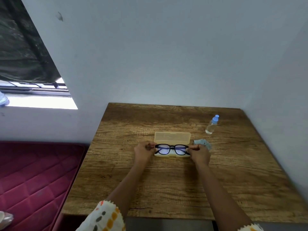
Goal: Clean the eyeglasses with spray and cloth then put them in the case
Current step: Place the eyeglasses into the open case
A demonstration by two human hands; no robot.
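Black-framed eyeglasses are held over the lower half of an open, translucent yellowish case in the middle of the wooden table. My left hand pinches the frame's left end and my right hand pinches its right end. The case lid stands open toward the wall. A crumpled light blue cloth lies just right of the case, behind my right hand. A small clear spray bottle with a blue cap stands farther right and back.
The table sits against a pale wall at its back and right. A dark red quilted mattress lies to the left, below table height. A window is at the upper left.
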